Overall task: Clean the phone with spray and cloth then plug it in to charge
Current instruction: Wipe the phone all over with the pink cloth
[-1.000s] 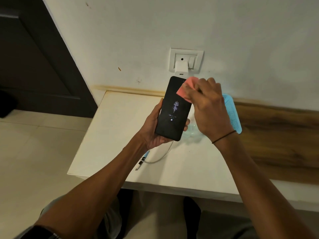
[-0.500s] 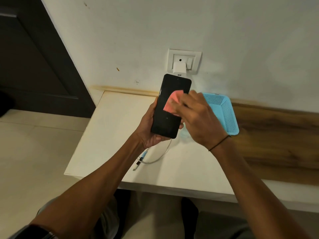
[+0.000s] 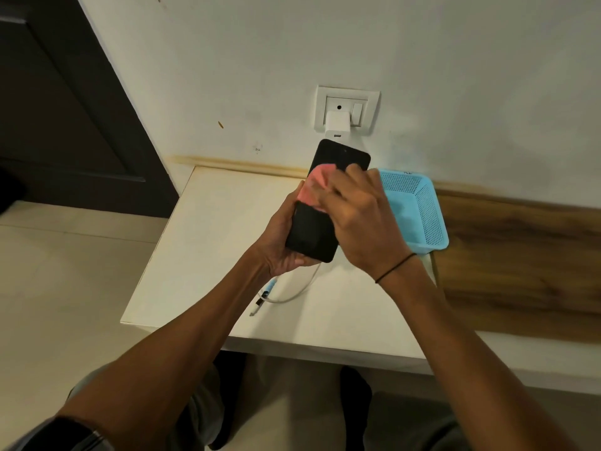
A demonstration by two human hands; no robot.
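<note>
The right hand presses a pink cloth with curled fingers against the phone, which the left hand grips from beneath, tilted steady above the tabletop; the charging cable waits below.

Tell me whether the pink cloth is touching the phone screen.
Touching. The head view shows the right hand pressing the pink cloth flat against the phone screen.

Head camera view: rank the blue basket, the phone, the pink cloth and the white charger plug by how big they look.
1. Basket, though the right hand covers part.
2. Phone, nearer the camera, so its true size may be smaller.
3. Cloth, partly hidden under the fingers.
4. Charger.
</note>
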